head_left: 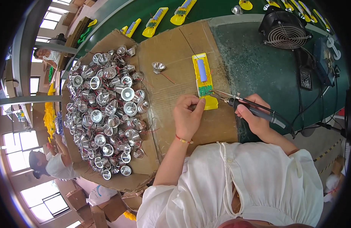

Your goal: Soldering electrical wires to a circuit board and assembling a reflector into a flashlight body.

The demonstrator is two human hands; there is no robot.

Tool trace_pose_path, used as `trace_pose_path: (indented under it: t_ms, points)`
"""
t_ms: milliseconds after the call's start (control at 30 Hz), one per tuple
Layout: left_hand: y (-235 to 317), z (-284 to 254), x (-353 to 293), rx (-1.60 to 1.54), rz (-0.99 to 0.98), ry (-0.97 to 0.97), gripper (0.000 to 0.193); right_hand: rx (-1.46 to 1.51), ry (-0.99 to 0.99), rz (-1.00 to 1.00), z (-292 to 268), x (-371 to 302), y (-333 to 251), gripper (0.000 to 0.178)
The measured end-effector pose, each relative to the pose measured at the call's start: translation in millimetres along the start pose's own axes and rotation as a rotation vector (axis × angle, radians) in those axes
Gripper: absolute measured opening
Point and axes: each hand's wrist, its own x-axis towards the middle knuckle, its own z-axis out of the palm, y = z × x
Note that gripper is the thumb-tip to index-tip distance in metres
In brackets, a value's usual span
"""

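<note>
A: Where do we have the long yellow plastic housing [211,103]?

B: It lies on the flat brown cardboard sheet [171,89], its lower end between our 2 hands. We probably keep cardboard there to shield the speckled green worktop [240,41] from heat and scratches.

A: How do we hold things?

B: Our right hand [255,116] wraps around the slim black pen-shaped soldering iron [257,111], slanting its metal tip toward the small green circuit board [205,90]. Our left hand [188,116] is narrow, thumb and forefinger close together beside that board, likely to steady something. We cannot tell whether they pinch a wire.

A: What else do we see in the housing?

B: 1 smooth lilac cylindrical cell [202,70], lying lengthwise above the board.

A: And to our left?

B: A heap of shiny silver cone-shaped reflectors [103,98], mirror-smooth inside, trailing thin wires. Cardboard edges rise around it, perhaps so that the round pieces don't roll away. 1 single silver reflector [158,67] with a red wire lies apart, nearer the housing.
</note>
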Motion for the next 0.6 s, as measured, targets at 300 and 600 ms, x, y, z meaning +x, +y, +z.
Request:
trace_pose_path:
  t_ms: [300,600]
  points:
    - [-9.2,3.3,1.8,0.03,0.032,0.044,0.01,0.12,0.048,0.083,1.2,-1.4,-8.6,0.012]
    - [-4.2,1.0,3.5,0.014,0.018,0.027,0.011,0.13,-0.002,0.061,-2.6,-0.1,-7.8,0.016]
